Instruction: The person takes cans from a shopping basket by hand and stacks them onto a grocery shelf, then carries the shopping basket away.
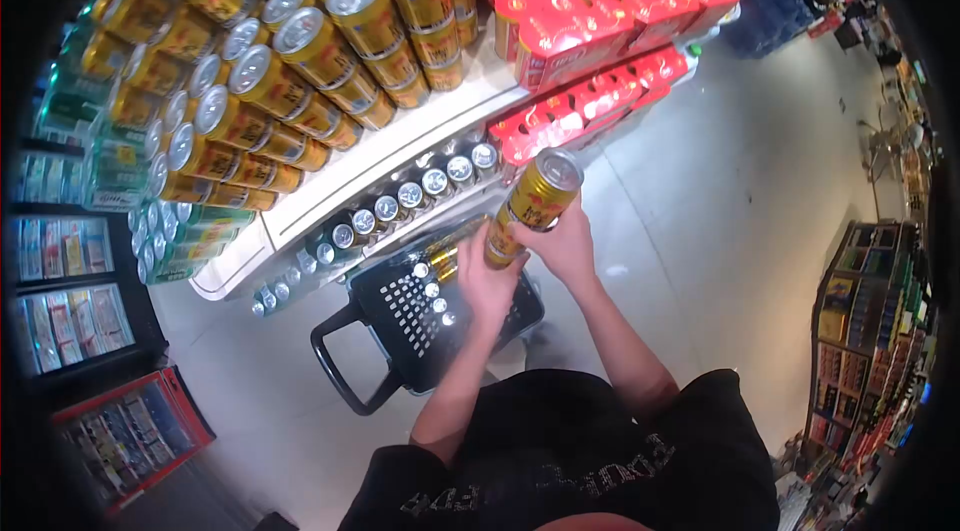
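Observation:
In front of my body, over a black shopping basket, I hold gold drink cans (540,193) that look stacked end to end and tilted, with a silver lid at the top. My right hand (565,246) is closed round their right side, its thumb across the front. Around the lower end, my left hand (487,283) is closed from the left; its fingertips are partly hidden. Below my hands is the basket (385,306), its black handle (335,371) swung out to the left. Gold packaging shows inside it, beside several bright round shapes that I cannot make out clearly.
A white shelf (390,146) carries rows of stacked gold cans (300,41), with dark cans (410,195) on a lower level. Red multipacks (620,16) fill its right part. Coolers (70,291) stand at left, a stocked rack (860,331) at right.

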Motion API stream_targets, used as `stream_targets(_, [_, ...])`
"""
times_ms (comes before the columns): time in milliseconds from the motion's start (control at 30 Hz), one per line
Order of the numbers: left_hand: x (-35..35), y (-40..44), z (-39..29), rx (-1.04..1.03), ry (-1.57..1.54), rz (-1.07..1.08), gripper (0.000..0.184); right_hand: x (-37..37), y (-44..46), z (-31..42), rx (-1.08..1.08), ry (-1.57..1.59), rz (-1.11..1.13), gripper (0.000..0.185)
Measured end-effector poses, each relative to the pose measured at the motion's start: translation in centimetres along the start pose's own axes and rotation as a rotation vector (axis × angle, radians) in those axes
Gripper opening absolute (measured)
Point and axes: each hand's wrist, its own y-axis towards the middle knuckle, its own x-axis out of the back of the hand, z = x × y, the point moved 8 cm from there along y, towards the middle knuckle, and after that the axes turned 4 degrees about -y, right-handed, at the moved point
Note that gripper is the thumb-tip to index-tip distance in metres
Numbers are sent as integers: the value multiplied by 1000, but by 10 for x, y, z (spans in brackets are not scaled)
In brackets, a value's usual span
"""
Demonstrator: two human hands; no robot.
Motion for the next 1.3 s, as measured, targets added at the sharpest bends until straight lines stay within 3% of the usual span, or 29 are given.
stream_targets(33, [5, 25, -43, 50, -324, 8, 70, 21, 16, 40, 108, 13, -16, 80])
stream_targets(100, [11, 48, -79, -268, -215, -182, 69, 38, 36, 81, 319, 54, -28, 81])
stream_targets(167, [12, 90, -121, -279, -275, -205, 68, 53, 71, 126, 374, 51, 4, 80])
stream_targets(200, [19, 100, -142, -228, -509, -288, 55, 54, 91, 140, 435, 40, -23, 79])
stream_targets(300, [-15, 162, -143, -53, -646, -210, 44, 45, 127, 175, 584, -60, -43, 76])
stream_targets(333, [-24, 168, -139, 44, -693, -160, 50, 37, 139, 173, 620, -101, -39, 76])
stream_targets(567, [-57, 198, -91, 1, -398, -450, 66, -3, 188, 172, 729, -234, -31, 70])
stream_targets(600, [-84, 199, -71, -53, -42, -564, 75, -1, 189, 173, 775, -297, -82, 69])
stream_targets(633, [-82, 200, -76, -136, -87, -544, 63, 3, 191, 176, 826, -360, -139, 68])
stream_targets(667, [-76, 200, -83, -223, -134, -527, 51, 6, 196, 175, 792, -437, -161, 67])
stream_targets(733, [-56, 189, -110, -345, -256, -553, 28, 9, 208, 166, 730, -297, -74, 67])
stream_targets(833, [-85, 207, -91, 63, -498, -261, 27, 8, 218, 165, 679, -171, 7, 69])
stream_targets(900, [-91, 215, -86, -17, -517, -370, 23, 3, 224, 163, 651, -49, 35, 72])
stream_targets(967, [-90, 218, -85, -77, -490, -457, 21, -5, 234, 161, 668, -118, 4, 75])
stream_targets(1000, [-101, 227, -79, 25, -522, -322, 19, -8, 236, 165, 662, -191, -8, 76])
stream_targets(1133, [-102, 227, -84, -226, -457, -226, 30, -16, 243, 171, 649, -260, 14, 77])
stream_targets(1233, [-95, 222, -94, 112, -766, 145, 29, -17, 249, 168, 617, -252, 31, 84])
stream_targets(1267, [-112, 242, -64, -228, -626, -13, 26, -16, 247, 169, 603, -261, 49, 87])
stream_targets(1300, [-104, 242, -53, -264, -503, -75, 25, -18, 246, 167, 587, -267, 74, 91])
